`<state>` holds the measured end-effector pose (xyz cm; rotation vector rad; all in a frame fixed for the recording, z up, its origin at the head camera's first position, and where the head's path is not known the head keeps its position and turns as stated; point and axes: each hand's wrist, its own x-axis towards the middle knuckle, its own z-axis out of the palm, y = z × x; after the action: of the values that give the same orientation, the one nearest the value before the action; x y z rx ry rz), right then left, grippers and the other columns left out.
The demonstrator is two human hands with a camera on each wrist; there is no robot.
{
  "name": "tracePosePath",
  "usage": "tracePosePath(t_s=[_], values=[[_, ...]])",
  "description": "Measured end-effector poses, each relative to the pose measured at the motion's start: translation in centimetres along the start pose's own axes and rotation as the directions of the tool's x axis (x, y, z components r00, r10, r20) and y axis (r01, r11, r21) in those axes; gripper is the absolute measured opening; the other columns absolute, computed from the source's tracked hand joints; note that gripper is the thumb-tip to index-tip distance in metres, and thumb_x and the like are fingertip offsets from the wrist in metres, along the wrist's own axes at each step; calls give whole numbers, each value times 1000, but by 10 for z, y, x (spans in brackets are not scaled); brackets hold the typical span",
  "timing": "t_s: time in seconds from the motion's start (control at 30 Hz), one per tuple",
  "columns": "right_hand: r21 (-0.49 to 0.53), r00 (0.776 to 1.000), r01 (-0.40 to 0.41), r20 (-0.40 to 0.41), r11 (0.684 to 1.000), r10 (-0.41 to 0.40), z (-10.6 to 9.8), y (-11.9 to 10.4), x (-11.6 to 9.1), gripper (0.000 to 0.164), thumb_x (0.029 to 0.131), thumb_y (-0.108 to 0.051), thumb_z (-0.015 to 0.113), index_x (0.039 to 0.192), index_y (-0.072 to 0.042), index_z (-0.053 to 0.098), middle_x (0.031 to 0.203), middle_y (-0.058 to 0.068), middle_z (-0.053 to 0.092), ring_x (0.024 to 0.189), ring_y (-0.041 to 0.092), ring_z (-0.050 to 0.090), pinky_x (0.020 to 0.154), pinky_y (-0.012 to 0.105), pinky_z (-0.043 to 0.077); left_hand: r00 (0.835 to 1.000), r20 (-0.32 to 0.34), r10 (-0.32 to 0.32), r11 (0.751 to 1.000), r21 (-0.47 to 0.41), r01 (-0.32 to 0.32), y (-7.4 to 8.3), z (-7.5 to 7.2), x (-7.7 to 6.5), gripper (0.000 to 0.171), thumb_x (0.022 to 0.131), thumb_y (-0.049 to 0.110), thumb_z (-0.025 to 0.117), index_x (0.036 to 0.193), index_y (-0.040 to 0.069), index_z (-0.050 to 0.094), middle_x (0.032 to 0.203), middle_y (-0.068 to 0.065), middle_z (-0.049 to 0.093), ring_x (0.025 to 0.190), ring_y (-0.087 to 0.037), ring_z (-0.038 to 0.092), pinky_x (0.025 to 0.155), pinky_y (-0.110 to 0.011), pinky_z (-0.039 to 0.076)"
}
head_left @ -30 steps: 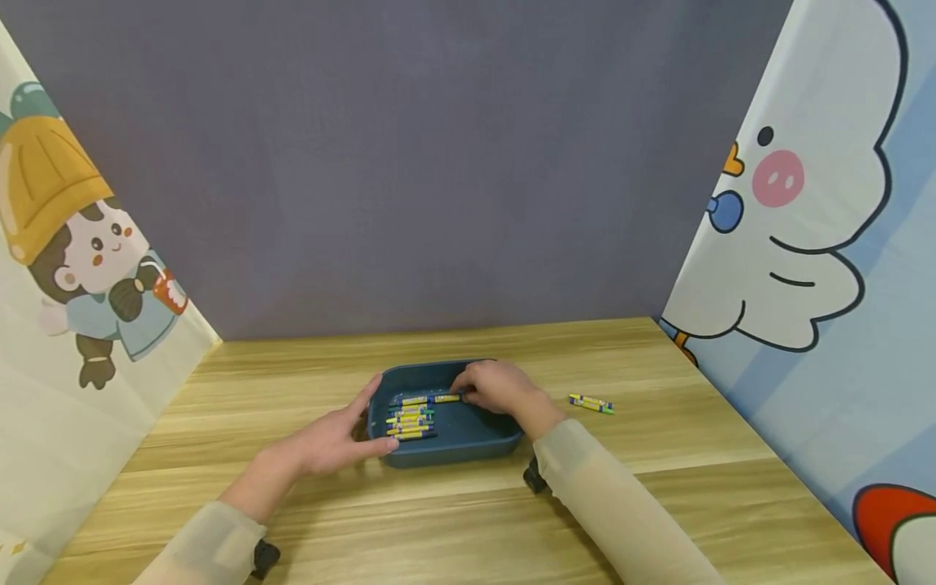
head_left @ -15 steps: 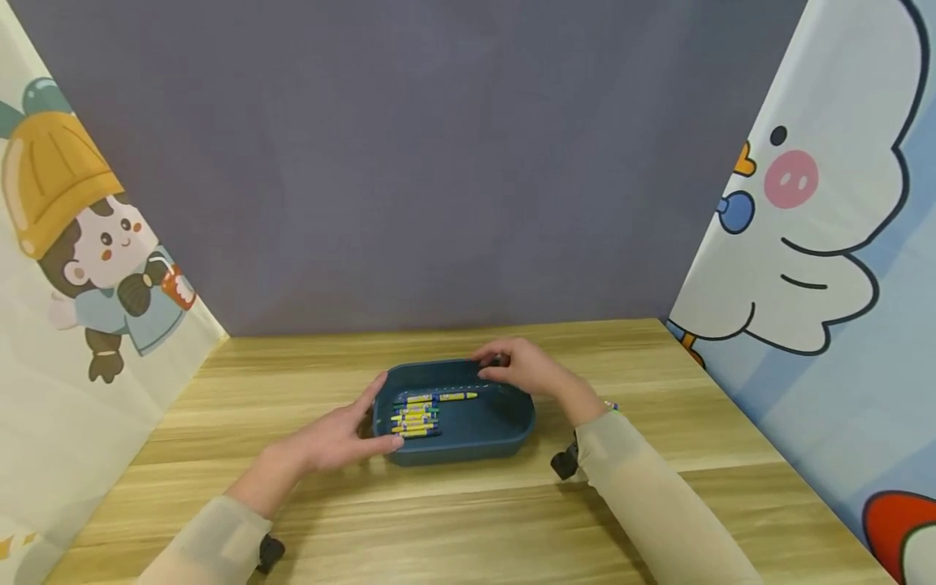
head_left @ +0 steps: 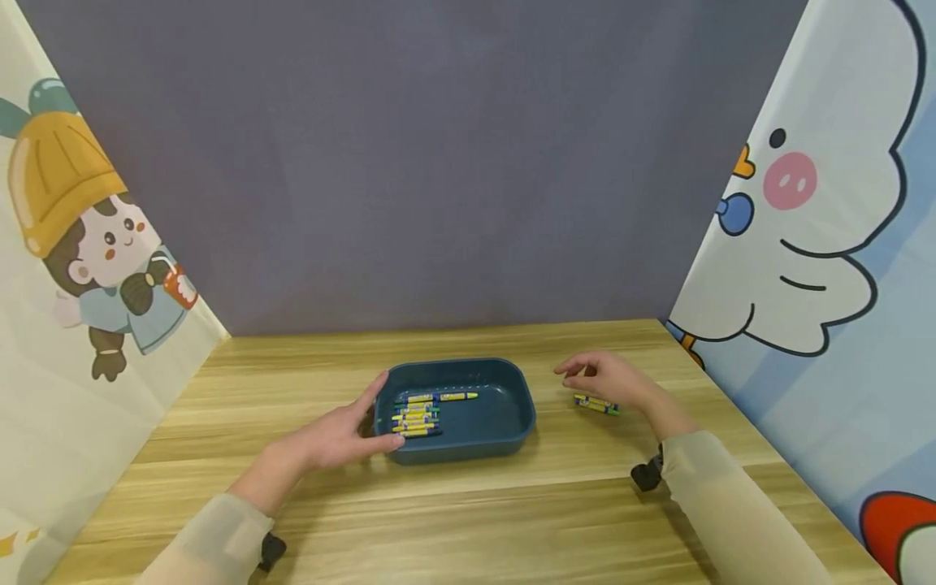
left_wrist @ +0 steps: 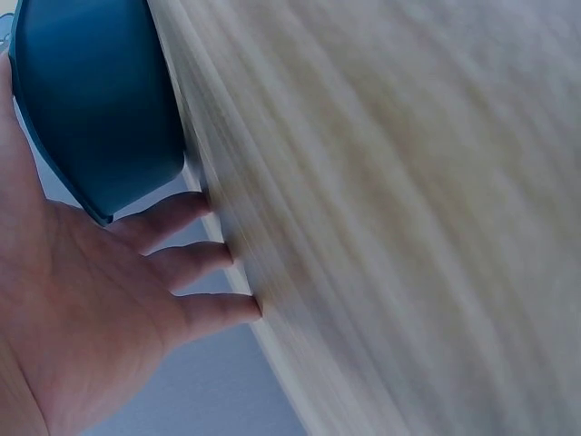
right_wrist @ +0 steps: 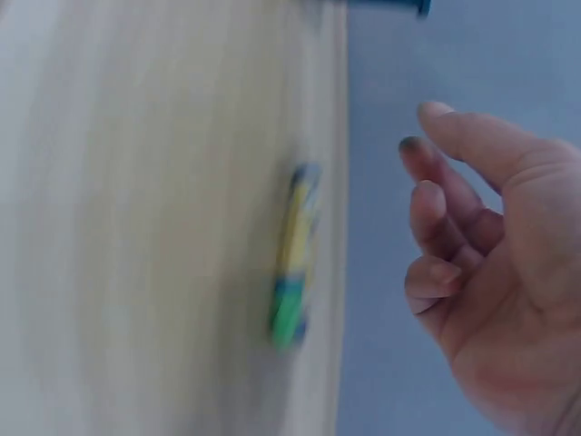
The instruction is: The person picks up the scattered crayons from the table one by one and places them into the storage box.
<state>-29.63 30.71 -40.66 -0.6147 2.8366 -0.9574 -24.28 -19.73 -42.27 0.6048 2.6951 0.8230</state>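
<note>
A dark blue tray (head_left: 468, 451) stands on the table in the head view. Several yellow-labelled crayons (head_left: 415, 418) lie in its left half, one of them a yellow-tipped crayon (head_left: 458, 396) end to end with another near the back. My left hand (head_left: 332, 439) rests against the tray's left end, thumb at the front rim. In the left wrist view, straight fingers (left_wrist: 154, 259) reach down beside the tray wall (left_wrist: 100, 100) to the table. My right hand (head_left: 610, 378), holding nothing, hovers with loosely bent fingers above two crayons (head_left: 595, 405), one green-tipped, right of the tray.
The wood-grain table (head_left: 468, 520) ends at a grey panel (head_left: 439, 162) behind. Printed cartoon panels flank it: a figure in a yellow hat (head_left: 66, 179) on the left, a white bird (head_left: 819, 203) on the right.
My right hand has left a yellow-tipped crayon in the tray, risen over the back rim and moved right to the two loose crayons. The left hand stays at the tray's left end.
</note>
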Motion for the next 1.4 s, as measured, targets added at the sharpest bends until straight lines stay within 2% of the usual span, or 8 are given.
tracePosePath(t_s=[0.2, 0.43, 0.6, 0.7, 0.8, 0.97, 1.2, 1.4], values=[[-10, 998, -51, 25, 999, 51, -13, 39, -25, 28, 107, -19, 72, 132, -8, 79, 115, 7, 80, 83, 12, 63, 69, 30, 54, 1000, 1, 14, 1000, -6, -14, -1, 1, 0, 119, 98, 74, 68, 178, 31, -9, 169, -30, 44, 154, -52, 47, 126, -67, 38], [5, 999, -46, 22, 999, 46, -19, 61, -42, 23, 103, -14, 76, 125, -8, 82, 118, 9, 81, 84, 8, 62, 72, 27, 53, 1000, 2, 8, 1000, -18, -8, -1, 1, 0, 119, 97, 74, 68, 178, 32, -10, 170, -28, 45, 153, -51, 48, 125, -68, 38], [29, 999, -49, 21, 998, 49, -19, 67, -44, 23, 103, -17, 78, 124, -9, 83, 119, 10, 81, 84, 6, 62, 72, 26, 53, 1000, 4, 7, 1000, -15, -7, -2, 3, 1, 120, 98, 74, 68, 177, 32, -11, 170, -30, 43, 153, -53, 48, 125, -69, 38], [4, 999, -48, 6, 999, 48, -20, 71, -45, 23, 104, -18, 77, 125, -11, 83, 123, 11, 81, 91, 5, 64, 76, 26, 54, 1000, 5, -1, 1000, -22, 1, -3, 4, 1, 120, 97, 75, 68, 177, 34, -12, 171, -28, 43, 154, -52, 48, 126, -67, 38], [-28, 998, -54, -26, 998, 53, -23, 76, -48, 22, 104, -18, 76, 124, -12, 84, 126, 12, 80, 96, 5, 65, 78, 25, 54, 1000, 4, 10, 1000, -28, -9, -3, 3, 1, 120, 98, 73, 69, 177, 31, -10, 170, -28, 45, 153, -51, 49, 125, -67, 39], [-47, 995, -81, -64, 996, 78, -27, 81, -54, 22, 104, -21, 77, 123, -12, 84, 123, 10, 81, 91, 6, 62, 74, 25, 52, 1000, -3, 16, 999, -30, -16, -1, 1, 1, 119, 98, 69, 71, 178, 27, -6, 168, -25, 50, 150, -48, 53, 124, -66, 41], [-21, 994, -112, -21, 994, 111, -26, 81, -56, 28, 101, -23, 81, 126, -10, 83, 119, 7, 82, 97, 11, 67, 80, 27, 55, 1000, -2, 16, 999, -28, -16, -1, 1, 0, 118, 98, 69, 71, 178, 29, -6, 167, -25, 50, 149, -47, 55, 122, -67, 42], [-28, 992, -110, -65, 993, 108, -25, 74, -50, 26, 105, -23, 76, 127, -12, 82, 113, 6, 79, 86, 9, 62, 72, 28, 53, 1000, 1, 10, 1000, -24, -10, -1, 1, 0, 118, 98, 72, 69, 178, 32, -8, 170, -27, 46, 152, -49, 51, 124, -67, 41]])
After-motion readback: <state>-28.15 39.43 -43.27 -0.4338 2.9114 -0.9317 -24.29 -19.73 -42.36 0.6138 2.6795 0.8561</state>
